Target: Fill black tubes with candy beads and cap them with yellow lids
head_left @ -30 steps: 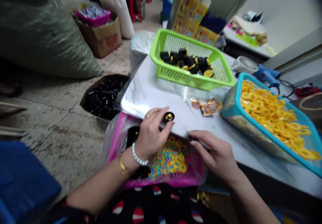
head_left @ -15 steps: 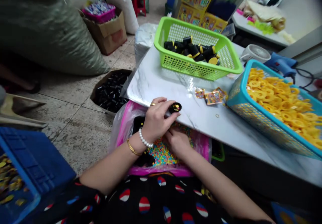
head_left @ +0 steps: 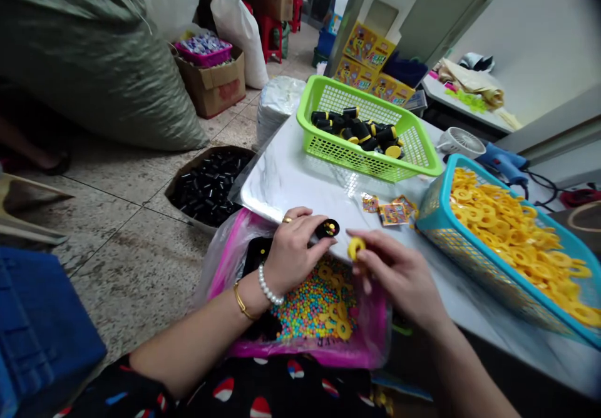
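Note:
My left hand (head_left: 295, 249) is wrapped round a small black cup (head_left: 327, 228), its mouth tilted toward me with a few coloured candies inside. Between the fingertips of my right hand (head_left: 399, 268) is a yellow plastic ring (head_left: 355, 248), a short way right of the cup and apart from it. Below both hands sits a pink tray (head_left: 370, 358) lined with clear plastic. It holds many small coloured candy balls (head_left: 300, 311), several yellow rings (head_left: 340, 318) and some black pieces at its left.
On the marbled table (head_left: 282, 186) stand a green basket (head_left: 375, 166) of black cups with yellow ends and a blue basket (head_left: 498, 274) of yellow rings. Small printed packets (head_left: 393, 214) lie between them. A carton of black cups (head_left: 206, 186) stands on the floor at left.
My right hand has come up out of the candy tray and moved right, now pinching a yellow ring. My left hand still holds the black cup. The view has tilted up a little.

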Demonstrator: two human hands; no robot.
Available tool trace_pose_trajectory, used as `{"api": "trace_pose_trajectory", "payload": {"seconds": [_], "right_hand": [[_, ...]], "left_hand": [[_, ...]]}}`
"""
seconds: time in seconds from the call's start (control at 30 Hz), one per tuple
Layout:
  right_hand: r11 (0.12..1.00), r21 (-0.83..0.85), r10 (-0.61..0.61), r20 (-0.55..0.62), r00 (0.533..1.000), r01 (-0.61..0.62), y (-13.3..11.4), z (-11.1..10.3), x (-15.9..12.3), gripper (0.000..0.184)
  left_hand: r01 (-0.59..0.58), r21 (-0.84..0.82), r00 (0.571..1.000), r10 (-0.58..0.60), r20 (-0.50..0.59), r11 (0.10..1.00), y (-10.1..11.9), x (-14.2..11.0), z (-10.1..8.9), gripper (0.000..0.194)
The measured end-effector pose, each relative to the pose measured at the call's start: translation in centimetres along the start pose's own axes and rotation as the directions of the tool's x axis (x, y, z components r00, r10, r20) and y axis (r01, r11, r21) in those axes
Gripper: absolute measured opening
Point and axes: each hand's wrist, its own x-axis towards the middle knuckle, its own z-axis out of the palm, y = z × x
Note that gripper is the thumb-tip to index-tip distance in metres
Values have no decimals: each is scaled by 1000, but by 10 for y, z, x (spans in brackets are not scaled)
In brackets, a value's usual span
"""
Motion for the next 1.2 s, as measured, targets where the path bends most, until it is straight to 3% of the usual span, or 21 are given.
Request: {"api": "trace_pose_trajectory", "payload": {"seconds": [0.1, 0.27, 0.33, 0.43, 0.57, 0.67, 0.87, 1.03, 1.2], "right_hand": [[1000, 8, 17, 65, 998, -18, 1, -12, 37, 43], [997, 6, 69, 189, 980, -71, 9, -10, 54, 32], [990, 63, 119, 151, 981, -130, 10, -6, 51, 28], [976, 152, 156, 7, 988, -155, 11, -1, 48, 24], [995, 75, -52, -211, 976, 70, 8, 2, 52, 13], [975, -130, -204, -229, 952, 178, 8, 7, 54, 10], [913, -333, -354, -366, 861, 234, 14, 21, 54, 13], [898, -358, -376, -324, 868, 256, 17, 22, 50, 13], [889, -382, -390, -341, 855, 253, 20, 22, 48, 13]], "left_hand": [[9, 3, 1000, -9, -10, 1000, 0, 0, 1, 31], [-22, 4, 1000, 22, -2, 1000, -2, -2, 1, 28], [-47, 8, 999, 47, -13, 999, -2, -2, 1, 27], [-44, 2, 999, 44, -15, 999, -2, -1, 0, 27], [-21, -2, 999, 21, -29, 1000, -1, -1, 0, 28], [-23, 1, 999, 23, -22, 1000, -1, -1, 0, 26], [12, -3, 999, -12, 34, 1000, 3, 0, -1, 32], [24, -20, 999, -23, 24, 1000, 4, -1, 1, 28], [45, 12, 999, -45, 8, 999, 4, -2, 3, 51]]}}
